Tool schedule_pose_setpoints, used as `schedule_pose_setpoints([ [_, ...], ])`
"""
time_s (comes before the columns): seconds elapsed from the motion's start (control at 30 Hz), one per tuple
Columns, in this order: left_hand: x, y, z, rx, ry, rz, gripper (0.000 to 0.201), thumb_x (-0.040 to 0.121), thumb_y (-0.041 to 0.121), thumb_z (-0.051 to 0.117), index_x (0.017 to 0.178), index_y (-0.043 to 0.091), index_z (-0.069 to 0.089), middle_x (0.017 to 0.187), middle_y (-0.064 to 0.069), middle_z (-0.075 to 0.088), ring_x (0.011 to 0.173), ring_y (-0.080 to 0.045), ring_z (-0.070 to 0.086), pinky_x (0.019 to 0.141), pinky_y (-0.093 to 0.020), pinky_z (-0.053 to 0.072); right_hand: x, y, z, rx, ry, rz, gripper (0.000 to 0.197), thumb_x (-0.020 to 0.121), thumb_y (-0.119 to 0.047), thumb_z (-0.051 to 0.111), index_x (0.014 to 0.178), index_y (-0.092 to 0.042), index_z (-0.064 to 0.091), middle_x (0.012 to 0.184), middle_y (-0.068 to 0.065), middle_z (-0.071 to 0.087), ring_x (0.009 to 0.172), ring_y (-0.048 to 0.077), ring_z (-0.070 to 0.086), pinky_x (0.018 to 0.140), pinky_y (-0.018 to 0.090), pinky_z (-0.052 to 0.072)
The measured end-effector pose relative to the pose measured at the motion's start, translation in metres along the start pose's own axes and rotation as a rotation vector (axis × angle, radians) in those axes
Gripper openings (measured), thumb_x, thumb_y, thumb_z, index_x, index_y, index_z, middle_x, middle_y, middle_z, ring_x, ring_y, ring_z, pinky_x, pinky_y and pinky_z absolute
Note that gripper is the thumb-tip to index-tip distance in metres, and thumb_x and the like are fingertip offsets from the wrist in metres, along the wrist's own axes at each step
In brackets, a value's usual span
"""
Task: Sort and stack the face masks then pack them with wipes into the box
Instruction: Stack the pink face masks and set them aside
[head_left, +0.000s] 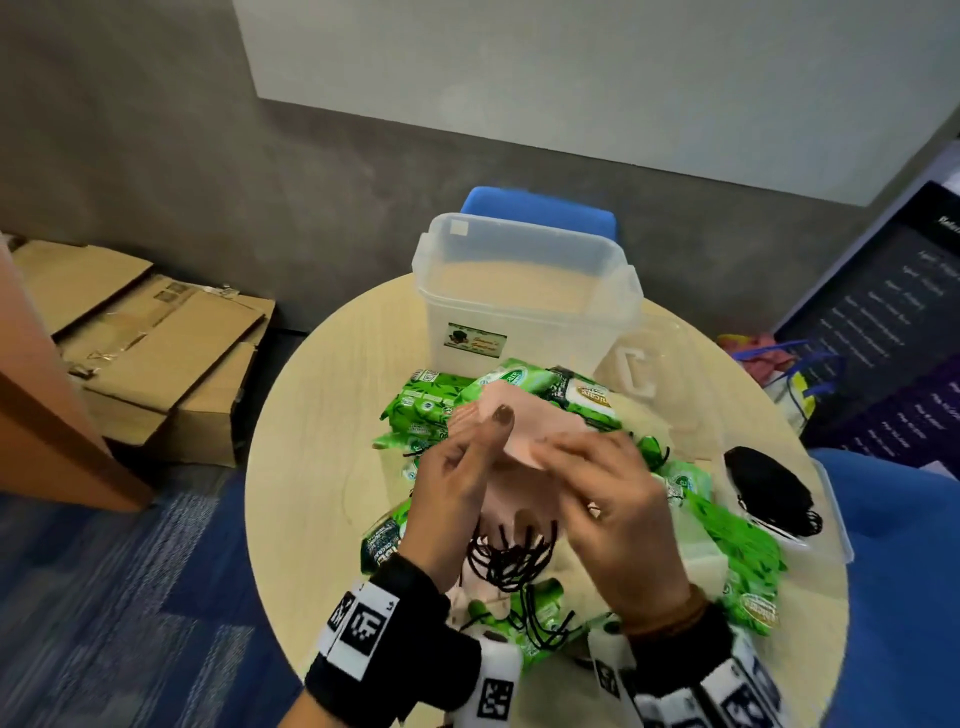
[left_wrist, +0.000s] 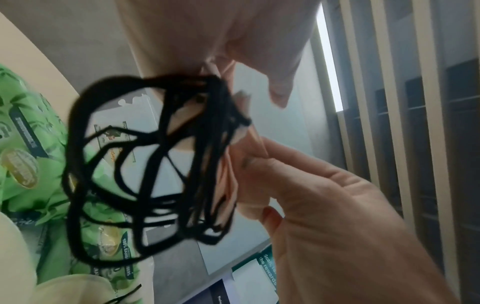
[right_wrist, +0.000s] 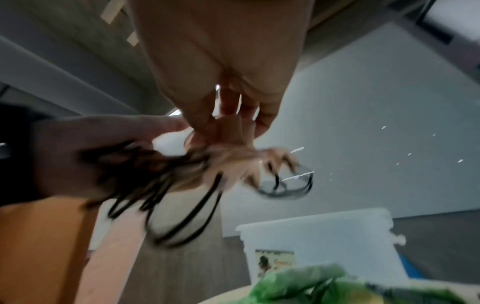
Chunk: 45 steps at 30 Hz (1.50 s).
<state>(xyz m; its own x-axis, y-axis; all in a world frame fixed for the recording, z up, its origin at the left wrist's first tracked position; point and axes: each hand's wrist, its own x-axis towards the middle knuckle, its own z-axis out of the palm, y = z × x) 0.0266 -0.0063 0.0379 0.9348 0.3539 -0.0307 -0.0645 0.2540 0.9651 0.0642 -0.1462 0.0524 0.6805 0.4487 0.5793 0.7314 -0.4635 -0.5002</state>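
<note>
Both hands hold a bunch of pink face masks (head_left: 524, 423) up above the round table (head_left: 306, 467). My left hand (head_left: 457, 483) pinches their left side with thumb and fingers. My right hand (head_left: 608, 499) grips their right edge. Black ear loops (head_left: 511, 558) dangle in a tangle below the masks (left_wrist: 145, 170). Green wipe packs (head_left: 431, 402) lie heaped under my hands. A clear plastic box (head_left: 524, 291) stands open at the table's far side. A stack of black masks (head_left: 769, 491) rests at the right.
The box's clear lid (head_left: 654, 374) lies to the right of the box. A blue chair (head_left: 540, 210) stands behind the table, another blue seat (head_left: 904, 545) at the right. Flattened cardboard boxes (head_left: 150, 338) lie on the floor to the left.
</note>
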Motion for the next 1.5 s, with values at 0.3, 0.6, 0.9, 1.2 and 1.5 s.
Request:
schedule_pose_setpoints([
  [0.3, 0.001, -0.002, -0.009, 0.019, -0.022, 0.093, 0.020, 0.088, 0.010, 0.068, 0.068, 0.011, 0.070, 0.049, -0.004, 0.062, 0.036, -0.009, 0.051, 0.038, -0.014, 0.036, 0.003, -0.025, -0.011, 0.089, 0.101, 0.073, 0.032, 0.082, -0.017, 0.056, 0.111, -0.014, 0.070, 0.103, -0.002, 0.060, 0.100, 0.018, 0.055, 0.088, 0.027, 0.046],
  [0.6, 0.000, -0.002, -0.013, 0.246, -0.014, 0.294, 0.021, 0.066, 0.043, 0.075, 0.061, 0.024, 0.067, 0.058, 0.010, 0.063, 0.056, -0.003, 0.052, 0.052, -0.023, 0.044, 0.032, -0.018, -0.010, 0.155, -0.003, 0.216, 0.008, 0.076, -0.018, 0.069, 0.083, -0.018, 0.072, 0.099, -0.004, 0.056, 0.103, 0.011, 0.054, 0.091, 0.017, 0.041],
  [0.9, -0.005, -0.010, -0.023, 0.247, 0.026, 0.229, 0.023, 0.079, 0.033, 0.074, 0.063, 0.019, 0.066, 0.057, 0.012, 0.056, 0.055, -0.008, 0.047, 0.051, -0.022, 0.035, 0.027, -0.007, -0.014, 0.323, -0.028, 0.399, 0.006, 0.084, -0.018, 0.069, 0.088, -0.017, 0.066, 0.081, -0.005, 0.070, 0.078, 0.007, 0.065, 0.072, 0.025, 0.052],
  [1.2, -0.008, -0.004, -0.010, -0.052, 0.120, 0.135, 0.029, 0.077, 0.023, 0.078, 0.101, 0.009, 0.073, 0.089, 0.001, 0.075, 0.069, -0.009, 0.068, 0.056, -0.019, 0.051, 0.018, -0.016, 0.009, 0.811, 0.057, 0.703, 0.014, 0.089, -0.004, 0.059, 0.096, -0.008, 0.071, 0.091, 0.006, 0.075, 0.080, 0.017, 0.070, 0.065, 0.028, 0.056],
  [1.5, -0.007, -0.009, -0.026, -0.117, 0.239, 0.014, 0.019, 0.079, 0.023, 0.071, 0.088, 0.006, 0.073, 0.062, -0.007, 0.063, 0.033, -0.017, 0.044, 0.030, -0.016, 0.032, 0.010, -0.020, 0.039, 0.944, 0.067, 0.890, 0.017, 0.090, -0.017, 0.061, 0.101, -0.007, 0.070, 0.100, 0.013, 0.073, 0.091, 0.033, 0.068, 0.077, 0.043, 0.057],
])
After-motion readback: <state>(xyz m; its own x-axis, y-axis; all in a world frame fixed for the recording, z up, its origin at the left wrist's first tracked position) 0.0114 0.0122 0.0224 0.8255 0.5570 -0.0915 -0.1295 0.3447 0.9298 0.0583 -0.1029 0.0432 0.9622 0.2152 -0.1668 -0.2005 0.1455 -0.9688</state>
